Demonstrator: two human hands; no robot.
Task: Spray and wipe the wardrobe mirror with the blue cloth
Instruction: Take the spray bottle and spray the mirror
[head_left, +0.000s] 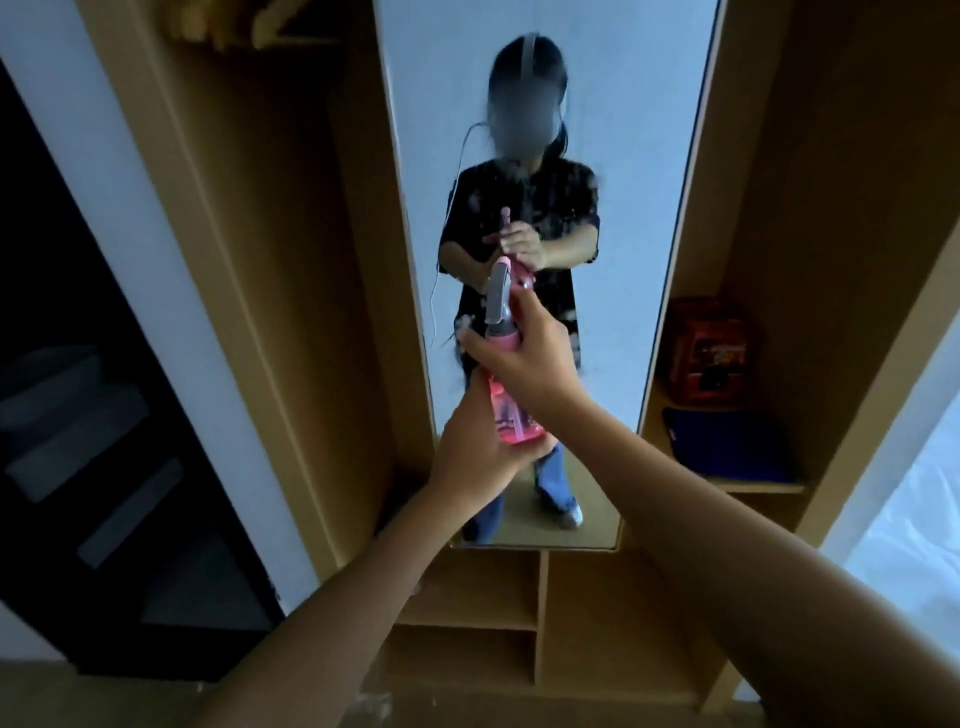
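The tall wardrobe mirror stands straight ahead, with spray droplets speckling its middle. A pink spray bottle with a grey trigger head is held up in front of the glass, nozzle toward it. My left hand grips the bottle's base from below. My right hand wraps round the neck just under the trigger. The blue cloth lies flat on the wardrobe shelf to the right of the mirror, apart from both hands.
A red box sits on the same right shelf behind the cloth. Open wooden cubbies lie below the mirror, hangers hang at top left, a dark door panel stands left, and a white surface shows at right.
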